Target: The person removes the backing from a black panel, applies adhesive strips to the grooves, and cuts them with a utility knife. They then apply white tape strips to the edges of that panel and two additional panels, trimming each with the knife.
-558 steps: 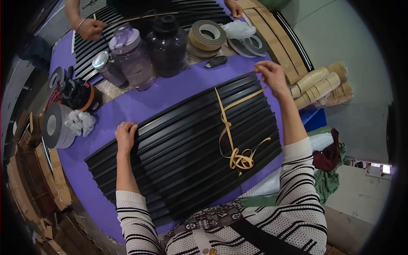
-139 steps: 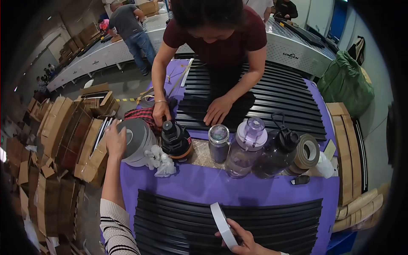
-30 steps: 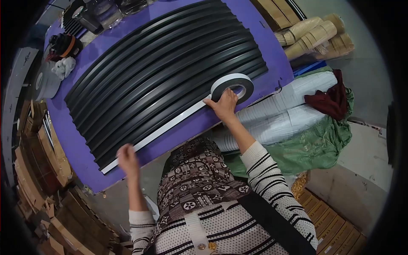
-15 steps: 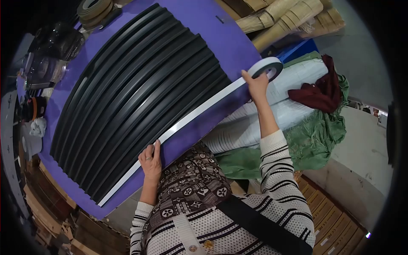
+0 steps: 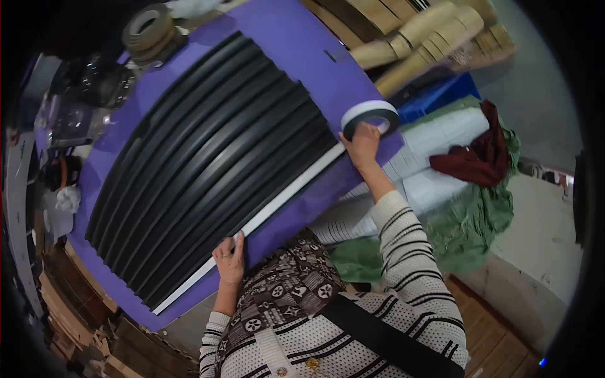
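Note:
Long black ribbed strips (image 5: 208, 151) lie side by side, slightly bowed, on a purple tabletop (image 5: 287, 34). Along the nearest strip runs a band of white tape (image 5: 283, 198). My left hand (image 5: 229, 261) is on this band below its middle, fingers curled about the strip and thumb against it. At the far right end, my right hand (image 5: 363, 148) grips a roll of tape (image 5: 370, 108), white on its outside and dark on its side face. The tape runs from the roll to the strip's end. Part of the roll is hidden behind my fingers.
Brown tape rolls (image 5: 148, 31) stand at the table's back left, near clear plastic items (image 5: 79, 113). Past the right edge are wrapped white rolls (image 5: 444, 135), a dark red cloth (image 5: 469, 157), green sheeting (image 5: 469, 211), a blue bin (image 5: 447, 97) and cardboard rolls (image 5: 435, 47).
My right hand has brought the tape roll left and down, closer to the strips' end, and the free stretch of tape is shorter. My left hand stays on the band; the view has shifted slightly.

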Tool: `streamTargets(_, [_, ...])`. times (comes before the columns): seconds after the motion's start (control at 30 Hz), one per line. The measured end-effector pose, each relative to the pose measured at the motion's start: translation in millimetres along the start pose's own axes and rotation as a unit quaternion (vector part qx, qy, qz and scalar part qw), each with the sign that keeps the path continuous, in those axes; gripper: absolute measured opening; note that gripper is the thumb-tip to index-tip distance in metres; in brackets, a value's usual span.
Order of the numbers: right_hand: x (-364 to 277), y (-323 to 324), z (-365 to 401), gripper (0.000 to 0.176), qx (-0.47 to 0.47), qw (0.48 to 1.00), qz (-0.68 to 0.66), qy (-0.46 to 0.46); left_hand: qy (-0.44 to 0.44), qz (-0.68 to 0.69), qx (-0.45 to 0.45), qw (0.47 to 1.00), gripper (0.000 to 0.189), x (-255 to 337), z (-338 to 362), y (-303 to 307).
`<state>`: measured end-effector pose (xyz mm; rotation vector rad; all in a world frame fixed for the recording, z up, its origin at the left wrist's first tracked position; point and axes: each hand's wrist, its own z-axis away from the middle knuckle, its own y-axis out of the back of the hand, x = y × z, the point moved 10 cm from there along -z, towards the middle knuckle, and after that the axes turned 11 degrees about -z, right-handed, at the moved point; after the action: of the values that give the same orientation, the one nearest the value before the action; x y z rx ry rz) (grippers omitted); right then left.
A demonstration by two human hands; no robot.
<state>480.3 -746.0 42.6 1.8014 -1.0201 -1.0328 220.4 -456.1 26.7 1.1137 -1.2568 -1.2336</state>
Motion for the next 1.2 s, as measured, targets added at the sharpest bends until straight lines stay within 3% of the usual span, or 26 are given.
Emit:
streamTargets(0.07, [-1.2,-4.2,-10.7,0.044,-0.107,0.989,0.067,-0.080,-0.014,0.036,-0.004,0.999,0.046,-2.9,2.1,6.9])
streamTargets(0.1, [-5.6,-4.2,-16.2,0.045,-0.134,0.988,0.028,-0.077,-0.015,0.026,0.046,0.998,0.043,-2.1,1.2,20.0])
streamTargets(0.13, [-15.5,3.4,-17.5,0.044,-0.095,0.994,0.061,-0.008,-0.028,0.033,0.027,0.999,0.043,-1.1,-0.7,19.3])
streamTargets(0.27, [-20.3,14.0,-28.1,0.044,-0.089,0.993,-0.072,0.038,-0.074,0.009,-0.012,0.997,0.045,7.1,-13.1,10.1])
streamTargets(0.33, [-14.0,20.4,-25.3,0.036,-0.109,0.994,-0.001,-0.023,-0.087,0.020,0.022,0.996,0.046,3.9,-14.8,19.1])
streamTargets(0.47, [11.0,29.8,-13.3,0.037,-0.073,0.990,0.005,-0.122,-0.096,0.053,0.084,0.990,0.046,1.5,-12.9,12.4])
streamTargets(0.6, [13.9,17.5,3.1,0.037,-0.105,0.987,0.024,-0.116,-0.095,0.032,0.102,0.990,0.048,-1.3,-13.1,11.3])
streamTargets(0.67, [7.9,24.0,1.6,0.040,-0.026,0.997,0.021,-0.070,-0.099,0.024,0.090,0.991,0.049,0.8,-11.2,7.7])
streamTargets(0.83, [3.2,18.4,-4.2,0.043,0.002,0.999,0.031,-0.037,-0.091,-0.003,0.099,0.991,0.050,1.8,-11.0,7.0])
streamTargets(0.97, [-16.5,8.8,-4.8,0.045,-0.004,0.998,0.032,0.054,-0.093,-0.018,0.107,0.990,0.050,4.3,-14.6,9.7])
streamTargets(1.2, [-27.2,8.9,-21.6,0.046,-0.051,0.997,0.039,0.047,-0.080,-0.022,0.098,0.992,0.039,12.3,-21.1,31.4])
